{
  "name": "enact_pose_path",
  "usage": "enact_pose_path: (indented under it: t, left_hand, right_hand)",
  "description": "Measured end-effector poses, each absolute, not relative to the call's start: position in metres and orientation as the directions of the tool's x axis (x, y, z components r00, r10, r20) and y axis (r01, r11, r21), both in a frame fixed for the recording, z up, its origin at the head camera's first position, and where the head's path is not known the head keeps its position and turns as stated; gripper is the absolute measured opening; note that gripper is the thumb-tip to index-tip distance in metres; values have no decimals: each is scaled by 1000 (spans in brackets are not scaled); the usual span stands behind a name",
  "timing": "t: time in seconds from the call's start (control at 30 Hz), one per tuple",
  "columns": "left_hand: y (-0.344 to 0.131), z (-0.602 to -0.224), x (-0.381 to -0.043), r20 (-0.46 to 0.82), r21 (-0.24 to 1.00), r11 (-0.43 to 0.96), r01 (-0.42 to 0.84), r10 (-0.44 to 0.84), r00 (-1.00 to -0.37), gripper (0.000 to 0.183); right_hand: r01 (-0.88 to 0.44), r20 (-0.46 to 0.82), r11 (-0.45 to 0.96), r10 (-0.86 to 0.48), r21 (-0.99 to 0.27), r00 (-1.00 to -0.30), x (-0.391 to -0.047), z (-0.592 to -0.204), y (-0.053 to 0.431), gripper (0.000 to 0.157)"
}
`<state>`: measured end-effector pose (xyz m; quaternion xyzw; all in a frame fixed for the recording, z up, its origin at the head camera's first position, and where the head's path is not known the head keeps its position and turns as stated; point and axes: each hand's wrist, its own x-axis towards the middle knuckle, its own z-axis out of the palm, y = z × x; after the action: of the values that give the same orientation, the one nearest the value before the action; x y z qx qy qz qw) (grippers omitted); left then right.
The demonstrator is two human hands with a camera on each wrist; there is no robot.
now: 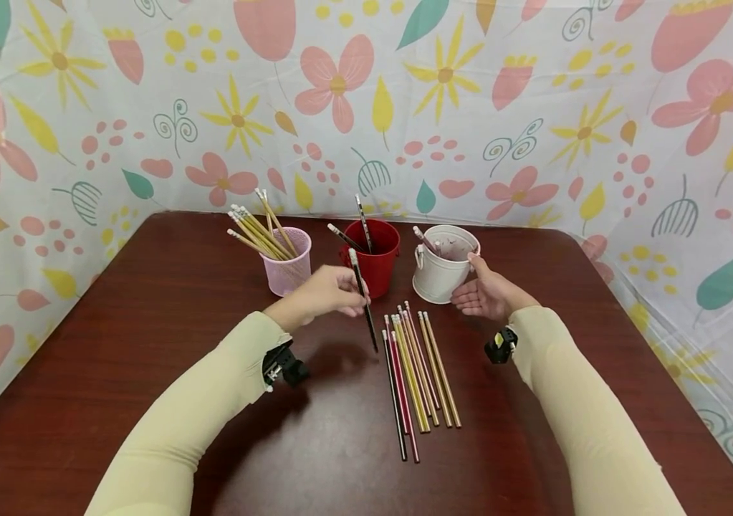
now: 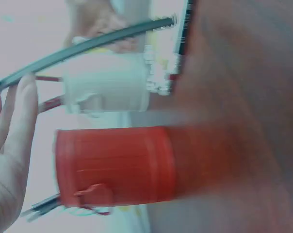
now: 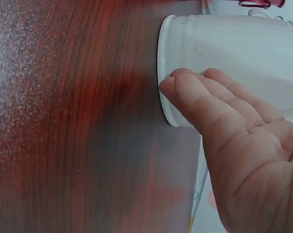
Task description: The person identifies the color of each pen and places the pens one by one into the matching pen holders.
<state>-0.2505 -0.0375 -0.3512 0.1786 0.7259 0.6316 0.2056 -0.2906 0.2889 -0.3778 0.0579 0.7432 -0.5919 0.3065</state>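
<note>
My left hand (image 1: 326,294) pinches a black pencil (image 1: 369,322) near its upper part, eraser end up and tip down, in front of the red bucket (image 1: 384,276). In the left wrist view this pencil (image 2: 88,46) slants past the fingers (image 2: 23,111), blurred. The red bucket holds a few dark pencils (image 1: 365,226). My right hand (image 1: 490,292) is at the white bucket (image 1: 437,281), thumb at its rim and fingers extended along its side. Inside the white bucket leans a pinkish pencil (image 1: 425,240). In the right wrist view, straight fingers (image 3: 209,104) overlap the bucket's wall (image 3: 234,48).
A pink mesh cup (image 1: 291,272) with several yellow pencils (image 1: 263,233) stands left of the red bucket. Several loose pencils (image 1: 414,380), black, red, yellow and pinkish, lie side by side on the brown table (image 1: 314,444). A floral cloth (image 1: 366,107) hangs behind the table.
</note>
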Motion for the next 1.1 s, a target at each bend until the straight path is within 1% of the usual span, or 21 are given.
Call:
enact_pose_path:
  t: [0.07, 0.17, 0.27, 0.4, 0.57, 0.7, 0.8, 0.87, 0.97, 1.07, 1.1]
  left_hand:
    - [-40, -345, -249, 6, 997, 61, 37, 449, -894, 8]
    - [-42, -335, -249, 90, 995, -57, 77, 299, -950, 8]
    - [-42, -328, -250, 144, 979, -165, 120, 141, -979, 5]
    - [-43, -316, -253, 220, 949, -233, 213, 3, -975, 10]
    - [-43, -302, -258, 310, 910, -257, 325, -99, -946, 8]
    - [-42, -295, -268, 348, 906, -193, 376, -163, -923, 8]
    - [-39, -292, -278, 359, 919, -103, 381, -181, -916, 6]
    - [-37, -290, -284, 357, 929, -39, 368, -171, -918, 7]
    - [-35, -286, -294, 352, 936, 80, 343, -151, -924, 14]
    - [-31, -285, -301, 348, 931, 166, 326, -126, -929, 18]
    - [-30, -285, -304, 345, 928, 191, 320, -118, -931, 18]
  right_hand:
    - [447, -523, 294, -280, -845, -805, -291, -377, 289, 100]
    - [445, -519, 290, -274, -847, -810, -292, -377, 289, 100]
    - [450, -520, 283, -271, -847, -810, -293, -377, 286, 99]
    - [450, -524, 288, -279, -845, -805, -294, -379, 284, 99]
    - [445, -521, 295, -268, -845, -811, -294, -380, 284, 98]
    - [454, -524, 285, -256, -844, -812, -293, -379, 285, 98]
    - [460, -526, 277, -250, -843, -813, -291, -378, 284, 97]
    - [459, -526, 281, -247, -842, -814, -289, -377, 284, 97]
    - [449, -522, 301, -235, -841, -820, -289, -378, 285, 99]
    - [430, -510, 309, -260, -848, -820, -295, -386, 293, 102]
    - [430, -503, 279, -300, -859, -810, -302, -394, 300, 101]
